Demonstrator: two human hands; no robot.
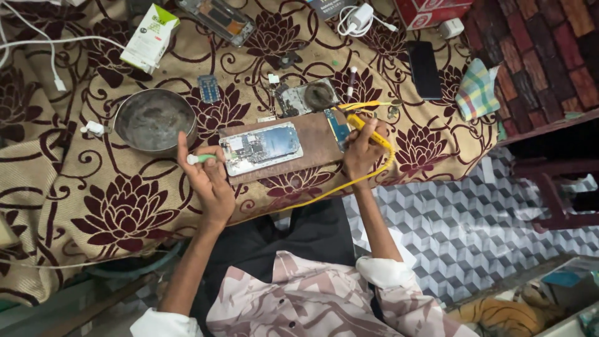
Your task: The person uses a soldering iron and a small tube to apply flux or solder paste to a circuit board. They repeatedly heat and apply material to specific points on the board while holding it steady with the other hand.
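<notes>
An opened phone (261, 147) with its circuit board showing lies on a brown wooden board (312, 140) on the patterned cloth. My left hand (206, 178) holds a small green-tipped tool (199, 159) against the phone's left edge. My right hand (360, 145) grips a yellow soldering iron (359, 122) whose tip points at a small blue circuit board (338, 126) at the board's right end. The iron's yellow cord (349, 183) loops down toward my lap.
A round metal bowl (154, 118) sits left of the board. Behind the board lie another phone frame (307, 97), a small blue part (208, 88), a white box (150, 37), a charger with cable (357, 19), a black phone (424, 68) and a checked cloth (477, 90).
</notes>
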